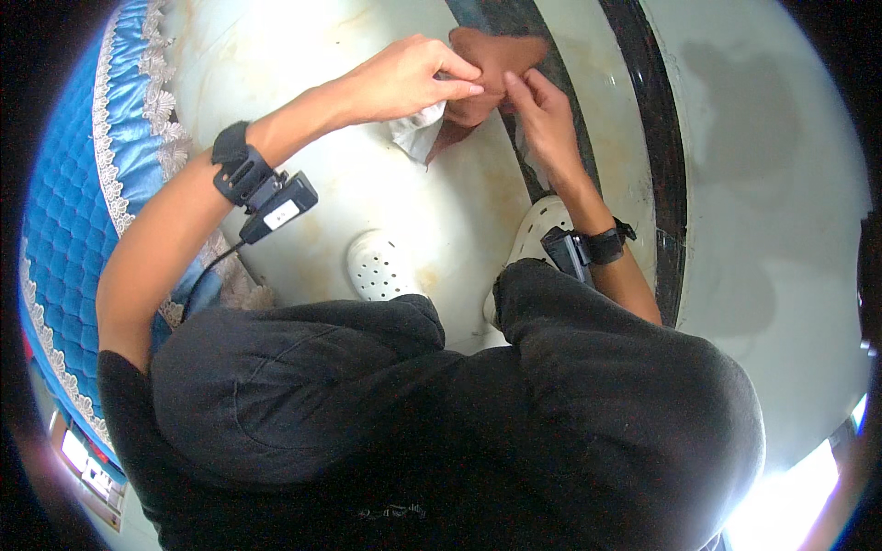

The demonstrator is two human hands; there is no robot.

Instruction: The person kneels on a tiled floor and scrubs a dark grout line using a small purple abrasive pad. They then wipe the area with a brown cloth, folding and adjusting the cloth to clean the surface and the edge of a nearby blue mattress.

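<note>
A soft brown piece [501, 53], thin and cloth-like, hangs between my hands over the floor; I cannot make out its exact kind. My left hand [413, 81] pinches its near edge between thumb and fingers. On the other side, my right hand [549, 124] is closed with thumb and forefinger at the same edge, close to the left fingertips. Below my left hand droops a white, crumpled, thin piece [418, 133], with a brown part beside it. Whether the white piece is joined to the brown one is hidden.
Pale marbled floor [312, 202] lies below, crossed by dark stone strips [657, 138] on the right. A blue quilted bedspread [64, 220] with lace trim is at the left. White perforated clogs [375, 266] are on my feet. A grey-white wall [763, 184] rises at the right.
</note>
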